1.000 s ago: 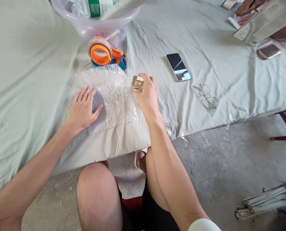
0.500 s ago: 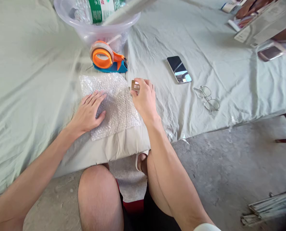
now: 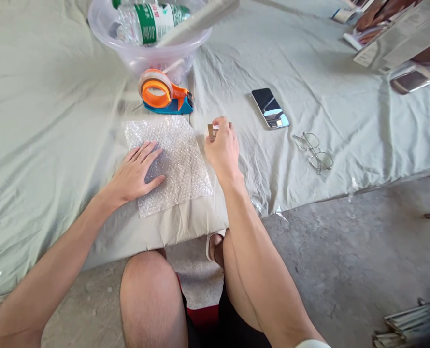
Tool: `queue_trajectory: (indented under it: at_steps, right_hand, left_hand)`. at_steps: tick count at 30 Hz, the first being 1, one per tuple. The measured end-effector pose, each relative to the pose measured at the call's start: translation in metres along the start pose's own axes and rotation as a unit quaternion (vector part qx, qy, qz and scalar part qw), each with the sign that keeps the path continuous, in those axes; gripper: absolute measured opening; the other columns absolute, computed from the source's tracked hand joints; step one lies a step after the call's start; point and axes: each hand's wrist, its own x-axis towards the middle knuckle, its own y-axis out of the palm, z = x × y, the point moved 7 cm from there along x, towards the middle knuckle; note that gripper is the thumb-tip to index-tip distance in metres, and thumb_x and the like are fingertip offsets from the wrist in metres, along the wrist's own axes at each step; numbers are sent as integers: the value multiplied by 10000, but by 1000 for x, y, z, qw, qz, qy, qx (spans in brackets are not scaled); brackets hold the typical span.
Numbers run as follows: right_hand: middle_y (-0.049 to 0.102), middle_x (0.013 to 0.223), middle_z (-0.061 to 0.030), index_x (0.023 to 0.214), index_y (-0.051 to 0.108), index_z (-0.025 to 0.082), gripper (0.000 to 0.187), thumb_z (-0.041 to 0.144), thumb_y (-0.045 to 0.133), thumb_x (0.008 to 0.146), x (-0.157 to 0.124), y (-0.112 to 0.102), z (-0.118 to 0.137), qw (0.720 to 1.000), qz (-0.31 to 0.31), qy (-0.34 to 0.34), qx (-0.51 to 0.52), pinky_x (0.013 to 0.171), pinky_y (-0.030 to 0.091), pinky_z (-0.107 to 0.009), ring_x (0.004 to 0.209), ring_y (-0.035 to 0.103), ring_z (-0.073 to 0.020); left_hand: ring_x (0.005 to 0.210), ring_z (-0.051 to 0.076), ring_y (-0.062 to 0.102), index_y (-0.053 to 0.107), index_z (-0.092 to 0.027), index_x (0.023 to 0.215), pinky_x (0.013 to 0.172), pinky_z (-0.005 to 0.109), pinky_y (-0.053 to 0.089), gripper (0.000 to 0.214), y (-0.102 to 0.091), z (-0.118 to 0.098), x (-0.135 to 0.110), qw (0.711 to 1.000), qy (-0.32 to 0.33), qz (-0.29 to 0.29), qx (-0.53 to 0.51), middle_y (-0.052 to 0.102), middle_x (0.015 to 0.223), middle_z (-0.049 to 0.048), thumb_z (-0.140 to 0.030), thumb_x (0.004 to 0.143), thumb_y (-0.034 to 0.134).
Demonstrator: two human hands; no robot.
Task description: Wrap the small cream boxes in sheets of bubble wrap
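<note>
A sheet of bubble wrap point(image 3: 180, 164) lies flat near the front edge of the cloth-covered table. My left hand point(image 3: 137, 171) rests on its left part, fingers spread, thumb pointing right. Just right of the sheet, my right hand point(image 3: 222, 150) grips a small gold and white box point(image 3: 212, 130) between thumb and fingers. Most of that box is hidden behind the fingers, so its kind does not show. Behind the bubble wrap stands an orange and blue tape dispenser point(image 3: 166, 92) with a roll of clear tape.
A translucent plastic basin point(image 3: 106, 36) holding a water bottle point(image 3: 153, 24) stands at the back. To the right lie a smartphone point(image 3: 270, 108) and eyeglasses point(image 3: 314, 151). Farther right are a cardboard box point(image 3: 392, 41) and another phone-like object point(image 3: 410, 82).
My right hand has moved a little to the right with the small box, away from the bubble wrap. My left hand stays on the sheet. The view has shifted slightly.
</note>
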Motion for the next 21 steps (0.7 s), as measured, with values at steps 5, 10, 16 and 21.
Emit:
queue_trajectory:
  at_steps: [5, 10, 16, 21]
  right_hand:
    - [638, 1515, -200, 1538, 582, 227, 602, -18, 422, 1011, 5, -6, -18, 1000, -22, 12, -18, 1211, 540, -602, 1426, 674, -366]
    - [626, 1515, -217, 1524, 585, 204, 587, -6, 425, 999, 13, -5, -24, 999, -22, 15, -19, 1245, 509, -644, 1434, 670, -378]
    - [576, 1555, -230, 1503, 579, 219, 507, 45, 501, 1033, 20, 6, -28, 999, -29, 20, -3, 1281, 449, -740, 1575, 559, -438]
    - [502, 1703, -198, 1489, 599, 265, 424, 121, 504, 1101, 5, -10, 6, 989, -113, -59, 76, 1332, 420, -734, 1649, 467, -407]
  left_hand:
    - [1844, 414, 281, 473, -205, 1765, 1500, 683, 246, 708, -3, 0, -2, 1000, -3, -7, -8, 362, 1944, 169, -594, 1173, 465]
    - [1819, 427, 344, 510, -219, 1733, 1484, 695, 292, 676, -5, 0, -1, 1000, -7, -13, -11, 415, 1917, 176, -594, 1170, 515]
    - [1787, 446, 405, 558, -212, 1709, 1449, 721, 345, 636, -9, -7, -3, 1000, -3, -20, -9, 463, 1889, 182, -568, 1188, 476]
    - [1747, 454, 471, 594, -207, 1670, 1399, 710, 430, 601, -15, -8, -5, 999, -17, -32, -1, 492, 1868, 186, -541, 1179, 499]
